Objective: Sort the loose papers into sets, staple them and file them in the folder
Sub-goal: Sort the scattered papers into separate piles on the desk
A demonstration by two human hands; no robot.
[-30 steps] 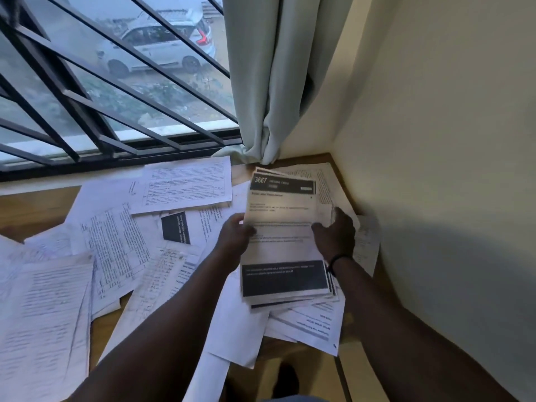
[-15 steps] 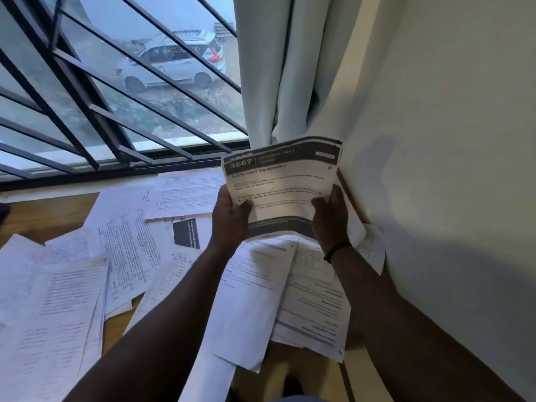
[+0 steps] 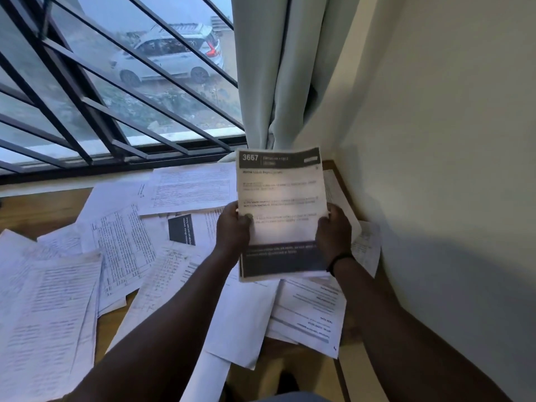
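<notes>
I hold a set of printed sheets [image 3: 282, 198] upright above the table, its top page headed "3667" with dark bands at top and bottom. My left hand [image 3: 233, 227] grips the set's left edge, thumb on the front page. My right hand [image 3: 333, 233], with a dark band at the wrist, grips its right edge. Several loose papers [image 3: 121, 248] lie scattered over the wooden table [image 3: 26, 210] below and to the left. More sheets [image 3: 310, 314] lie under my arms. No stapler or folder is in view.
A barred window [image 3: 87, 111] runs along the table's far edge, with a pale curtain [image 3: 278, 68] in the corner. A plain wall [image 3: 435, 169] closes the right side. A sheet with a dark block [image 3: 181, 230] lies among the papers.
The set was lifted off the pile and tipped up on its edge half a second ago. It now stands straighter and lower, with its bottom edges level. Both hands kept their grip.
</notes>
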